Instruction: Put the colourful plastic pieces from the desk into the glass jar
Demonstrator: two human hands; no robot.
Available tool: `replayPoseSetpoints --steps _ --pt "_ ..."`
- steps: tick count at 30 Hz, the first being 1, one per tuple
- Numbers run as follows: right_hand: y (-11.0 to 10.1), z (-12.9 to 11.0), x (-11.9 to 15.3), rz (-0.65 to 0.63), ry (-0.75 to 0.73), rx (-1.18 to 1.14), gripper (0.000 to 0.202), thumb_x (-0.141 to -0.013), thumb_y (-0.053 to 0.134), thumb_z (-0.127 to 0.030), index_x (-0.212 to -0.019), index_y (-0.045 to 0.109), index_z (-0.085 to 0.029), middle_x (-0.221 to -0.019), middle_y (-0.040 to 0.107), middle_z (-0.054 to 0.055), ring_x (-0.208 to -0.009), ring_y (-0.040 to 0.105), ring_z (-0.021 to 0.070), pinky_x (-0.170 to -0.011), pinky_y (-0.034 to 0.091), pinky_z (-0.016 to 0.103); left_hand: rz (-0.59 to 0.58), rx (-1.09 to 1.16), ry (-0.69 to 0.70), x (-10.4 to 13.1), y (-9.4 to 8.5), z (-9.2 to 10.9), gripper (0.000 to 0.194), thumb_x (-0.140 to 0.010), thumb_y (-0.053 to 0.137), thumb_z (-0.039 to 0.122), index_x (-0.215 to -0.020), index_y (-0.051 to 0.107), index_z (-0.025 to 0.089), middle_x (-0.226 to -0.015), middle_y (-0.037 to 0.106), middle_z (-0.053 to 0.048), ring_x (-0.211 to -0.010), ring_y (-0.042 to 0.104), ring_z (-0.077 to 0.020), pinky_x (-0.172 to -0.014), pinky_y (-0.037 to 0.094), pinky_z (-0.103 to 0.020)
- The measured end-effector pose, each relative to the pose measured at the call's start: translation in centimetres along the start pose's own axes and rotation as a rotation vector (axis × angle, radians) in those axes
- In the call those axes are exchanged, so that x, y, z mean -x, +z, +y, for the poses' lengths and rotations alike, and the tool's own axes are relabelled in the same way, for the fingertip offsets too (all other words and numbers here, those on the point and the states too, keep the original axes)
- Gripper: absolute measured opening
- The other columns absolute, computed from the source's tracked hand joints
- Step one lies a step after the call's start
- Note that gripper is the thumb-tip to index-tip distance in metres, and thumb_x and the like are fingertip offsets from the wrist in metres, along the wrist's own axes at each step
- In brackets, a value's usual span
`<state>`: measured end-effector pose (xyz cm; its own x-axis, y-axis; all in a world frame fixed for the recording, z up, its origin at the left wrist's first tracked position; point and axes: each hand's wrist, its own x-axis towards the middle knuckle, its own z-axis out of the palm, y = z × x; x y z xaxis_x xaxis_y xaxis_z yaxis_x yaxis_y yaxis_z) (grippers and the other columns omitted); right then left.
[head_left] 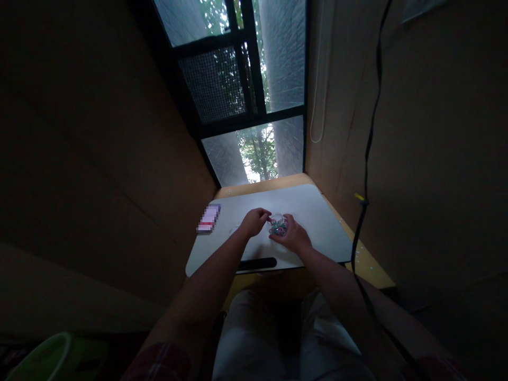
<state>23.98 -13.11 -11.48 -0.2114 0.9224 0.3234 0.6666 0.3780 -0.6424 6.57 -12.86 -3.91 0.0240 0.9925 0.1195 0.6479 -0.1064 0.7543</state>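
Observation:
Wrapped around a small clear round container [278, 227], my right hand [294, 235] holds it over the white tabletop [317, 222]. Small pink, green and white pieces show through its side, too small to name. My left hand [256, 220] is closed in a pinch at the container's left rim. Whatever lies between those fingertips is too small to make out. A faint clear, round-edged thing [233, 230] lies on the tabletop beside my left wrist, partly hidden by it.
A phone [208, 218] lies at the tabletop's left edge. The white top has a dark slot [257, 263] near me and stands on a yellowish wooden surface [373, 267]. A black cable [367, 159] hangs at right. The window [257, 151] is ahead; a green bin [71, 357] sits lower left.

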Motion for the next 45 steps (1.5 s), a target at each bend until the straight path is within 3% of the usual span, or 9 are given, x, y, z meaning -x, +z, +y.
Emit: replayPoseSetpoints --steps 4,10,13,16,20,27,31,37,45 --pt "-0.1 -0.1 0.0 -0.005 0.009 0.010 0.086 -0.061 0.075 -0.064 -0.128 0.039 -0.024 -0.110 0.067 0.010 -0.093 0.068 0.0284 -0.073 0.050 0.034 0.050 0.069 -0.030 -0.2 -0.2 0.7 0.022 -0.082 0.054 0.028 -0.083 0.072 0.014 -0.075 0.070 -0.005 -0.075 0.061 -0.0164 -0.075 0.047 -0.028" --pt "-0.2 -0.3 0.0 -0.005 0.015 0.013 0.084 -0.061 0.074 -0.065 -0.127 0.040 -0.024 -0.109 0.067 0.008 -0.091 0.067 0.0278 -0.071 0.049 0.034 0.018 0.840 -0.448 -0.1 -0.7 1.4 0.027 -0.067 0.051 0.006 -0.087 0.068 0.012 -0.073 0.059 -0.002 -0.048 0.043 -0.0046 -0.043 0.032 -0.016" --pt "-0.3 -0.4 0.1 0.001 0.019 0.012 0.084 -0.061 0.074 -0.065 -0.127 0.041 -0.024 -0.109 0.067 0.009 -0.091 0.067 0.0275 -0.072 0.049 0.034 0.023 1.184 -0.534 0.0 -1.3 1.5 0.038 -0.060 0.049 -0.003 -0.092 0.064 0.011 -0.071 0.053 0.000 -0.046 0.042 -0.0020 -0.040 0.031 -0.012" --pt "-0.3 -0.4 0.1 0.002 0.018 0.007 0.085 -0.061 0.075 -0.064 -0.127 0.041 -0.024 -0.108 0.068 0.008 -0.091 0.067 0.0271 -0.072 0.049 0.034 0.143 1.357 -0.592 -0.1 -1.7 1.3 0.045 -0.059 0.044 -0.008 -0.097 0.060 0.012 -0.070 0.050 0.001 -0.045 0.042 -0.0009 -0.040 0.031 -0.010" --pt "-0.1 -0.3 0.0 0.002 0.010 0.000 0.086 -0.061 0.075 -0.065 -0.127 0.040 -0.024 -0.110 0.067 0.009 -0.092 0.067 0.0276 -0.073 0.049 0.034 0.292 1.353 -0.594 -0.7 -1.1 1.4 0.052 -0.060 0.042 -0.010 -0.104 0.056 0.014 -0.069 0.046 0.003 -0.045 0.041 -0.0005 -0.041 0.028 -0.009" --pt "-0.2 -0.2 0.0 -0.008 0.001 -0.005 0.085 -0.062 0.074 -0.064 -0.128 0.039 -0.024 -0.112 0.066 0.010 -0.096 0.067 0.0291 -0.076 0.050 0.036 0.356 1.254 -0.515 -2.0 1.4 2.8 0.047 -0.062 0.042 -0.009 -0.102 0.056 0.013 -0.063 0.042 0.005 -0.047 0.039 -0.0021 -0.046 0.033 -0.011" --pt "-0.2 -0.2 0.0 -0.018 0.003 0.000 0.084 -0.063 0.075 -0.062 -0.128 0.039 -0.024 -0.108 0.067 0.009 -0.094 0.067 0.0285 -0.076 0.050 0.036 0.306 1.155 -0.486 -1.7 2.0 3.2 0.037 -0.063 0.047 -0.006 -0.092 0.060 0.012 -0.064 0.050 0.001 -0.053 0.047 -0.0060 -0.053 0.043 -0.017" --pt "-0.2 -0.3 -0.1 -0.012 0.013 -0.010 0.086 -0.062 0.075 -0.063 -0.129 0.037 -0.025 -0.111 0.067 0.009 -0.096 0.067 0.0286 -0.077 0.050 0.036 0.116 0.854 -0.370 -0.8 1.2 3.5 0.023 -0.070 0.047 0.002 -0.085 0.059 0.014 -0.075 0.056 -0.003 -0.070 0.062 -0.0134 -0.064 0.051 -0.029" --pt "-0.5 -0.6 0.0 -0.028 0.023 -0.004 0.087 -0.062 0.075 -0.064 -0.130 0.038 -0.024 -0.114 0.066 0.011 -0.097 0.067 0.0298 -0.076 0.050 0.036 0.018 0.812 -0.356 -0.6 0.8 3.4 0.015 -0.073 0.050 0.005 -0.085 0.056 0.013 -0.077 0.059 -0.003 -0.073 0.069 -0.0172 -0.066 0.052 -0.028"
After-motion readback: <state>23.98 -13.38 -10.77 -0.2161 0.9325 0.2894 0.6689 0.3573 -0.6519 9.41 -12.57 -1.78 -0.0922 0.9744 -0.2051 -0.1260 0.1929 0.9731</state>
